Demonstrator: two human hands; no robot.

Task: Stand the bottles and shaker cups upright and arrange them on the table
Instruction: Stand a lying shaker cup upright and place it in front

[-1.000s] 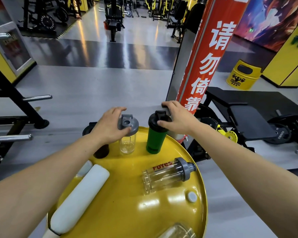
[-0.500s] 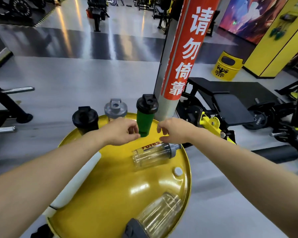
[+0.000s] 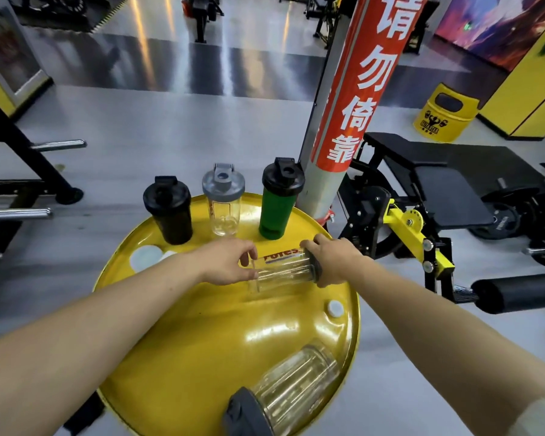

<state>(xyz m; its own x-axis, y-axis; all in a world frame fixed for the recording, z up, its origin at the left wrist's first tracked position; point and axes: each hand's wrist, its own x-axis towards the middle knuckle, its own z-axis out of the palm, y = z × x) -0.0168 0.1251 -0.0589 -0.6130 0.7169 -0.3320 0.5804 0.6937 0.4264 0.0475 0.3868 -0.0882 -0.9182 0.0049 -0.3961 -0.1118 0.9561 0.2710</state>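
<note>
Three shakers stand upright along the far edge of the round yellow table (image 3: 202, 341): a black shaker (image 3: 170, 212), a clear shaker with a grey lid (image 3: 223, 202) and a green shaker with a black lid (image 3: 279, 202). A clear bottle with red lettering (image 3: 280, 272) lies on its side in the middle. My left hand (image 3: 230, 262) grips its base end and my right hand (image 3: 331, 259) grips its grey lid end. Another clear bottle with a dark lid (image 3: 290, 391) lies on its side at the near edge.
A white foam roller (image 3: 145, 258) lies at the table's left, mostly under my left arm. A pillar with a red banner (image 3: 343, 121) rises just behind the green shaker. A black bench (image 3: 438, 180) and weight plates sit right; a rack stands left.
Both hands left the upright clear and green shakers, came back toward me and closed on the two ends of the lying lettered bottle. The camera tilted down, showing the near bottle.
</note>
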